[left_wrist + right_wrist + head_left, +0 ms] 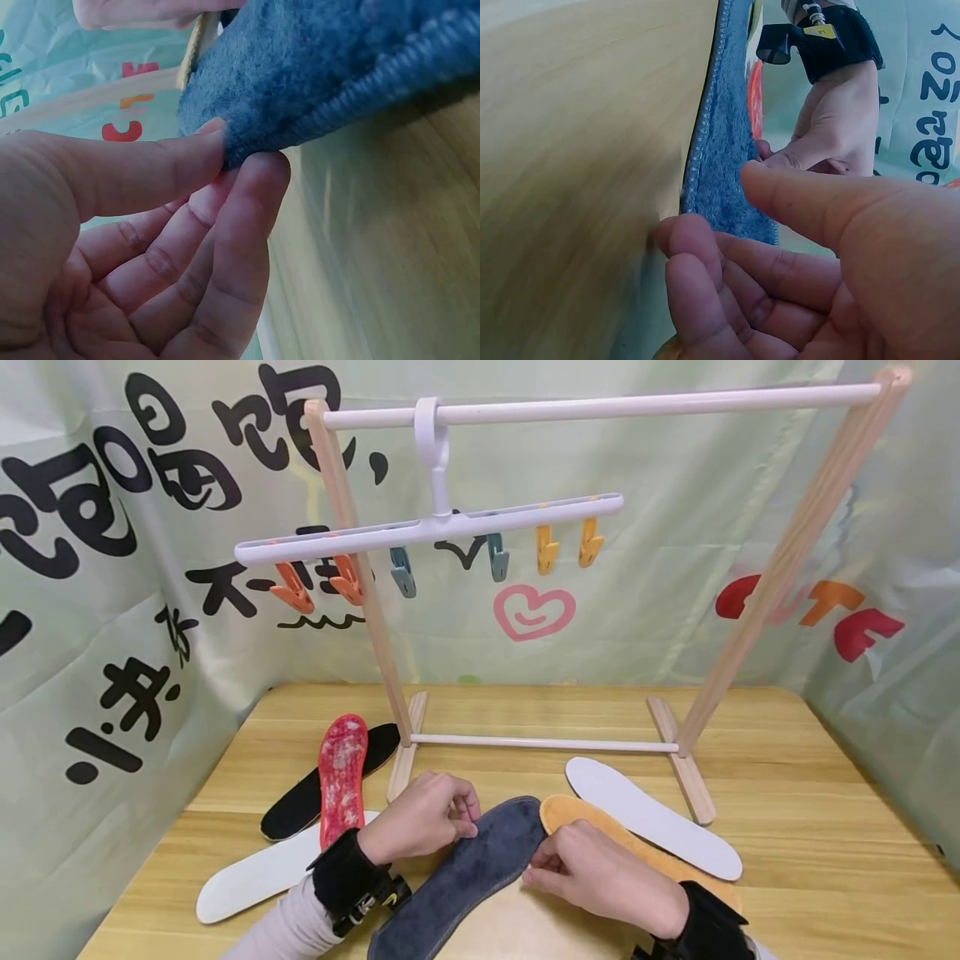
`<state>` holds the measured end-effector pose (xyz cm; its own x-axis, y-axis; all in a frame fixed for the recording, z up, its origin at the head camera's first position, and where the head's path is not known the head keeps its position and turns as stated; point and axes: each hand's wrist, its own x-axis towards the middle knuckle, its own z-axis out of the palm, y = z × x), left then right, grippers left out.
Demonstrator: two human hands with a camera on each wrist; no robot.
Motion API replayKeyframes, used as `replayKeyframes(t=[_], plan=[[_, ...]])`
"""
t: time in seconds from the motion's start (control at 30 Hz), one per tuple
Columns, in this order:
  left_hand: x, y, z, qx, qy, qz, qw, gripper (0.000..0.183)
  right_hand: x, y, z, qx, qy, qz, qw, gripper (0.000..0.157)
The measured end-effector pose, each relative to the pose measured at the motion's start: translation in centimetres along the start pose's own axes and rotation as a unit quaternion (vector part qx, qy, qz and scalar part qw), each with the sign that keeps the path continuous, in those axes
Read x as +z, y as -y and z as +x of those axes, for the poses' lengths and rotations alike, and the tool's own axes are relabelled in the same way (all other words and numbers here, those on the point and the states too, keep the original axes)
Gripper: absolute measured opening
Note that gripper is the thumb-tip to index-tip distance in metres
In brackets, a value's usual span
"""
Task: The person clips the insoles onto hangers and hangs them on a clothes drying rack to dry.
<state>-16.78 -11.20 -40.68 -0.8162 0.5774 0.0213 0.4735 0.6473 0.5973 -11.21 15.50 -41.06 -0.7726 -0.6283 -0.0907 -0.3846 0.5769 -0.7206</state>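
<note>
A fuzzy dark blue-grey insole point(480, 868) slants across the front of the table, its toe end pointing away. My left hand point(426, 817) pinches its left edge between thumb and index finger; the left wrist view shows the stitched rim of the insole point(300, 82) at the fingertips. On the opposite edge, near the toe, my right hand point(600, 868) holds the insole, thumb over the top and curled fingers at the rim in the right wrist view. An orange insole point(577, 810) lies partly under the right hand, beside a white insole point(652, 818).
At left, a red patterned insole point(342, 777) overlaps a black insole point(288, 806) and a white insole point(247, 877). Behind stands a wooden rack point(795, 543) with a white hanger point(435, 529) on its top bar. Orange, blue and yellow clips point(547, 552) hang from it.
</note>
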Motion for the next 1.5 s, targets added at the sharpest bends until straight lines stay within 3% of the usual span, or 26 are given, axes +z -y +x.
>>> replayKeyframes(t=[0.33,0.67,0.93,1.2,1.5], plan=[[-0.5,-0.1,-0.2,0.011,-0.011,-0.028,0.9995,0.017,0.1,0.1,0.0,0.001,-0.022,-0.017,1.000,0.041],[-0.9,-0.4,-0.4,-0.001,0.002,-0.073,0.9973,0.017,0.0,0.0,0.1,-0.008,-0.045,-0.026,0.999,0.039],[-1.4,-0.7,-0.5,0.008,-0.004,-0.090,0.9959,0.016,-0.1,0.0,0.4,0.010,-0.053,-0.029,0.998,0.043],[-2.0,-0.8,-0.6,0.027,-0.031,-0.098,0.9943,0.015,-0.6,0.1,0.7,0.018,-0.068,-0.002,0.998,0.029],[-2.6,-0.8,-0.5,0.035,-0.055,-0.127,0.9897,0.014,-1.0,0.2,1.1,0.013,-0.142,-0.009,0.990,0.022]])
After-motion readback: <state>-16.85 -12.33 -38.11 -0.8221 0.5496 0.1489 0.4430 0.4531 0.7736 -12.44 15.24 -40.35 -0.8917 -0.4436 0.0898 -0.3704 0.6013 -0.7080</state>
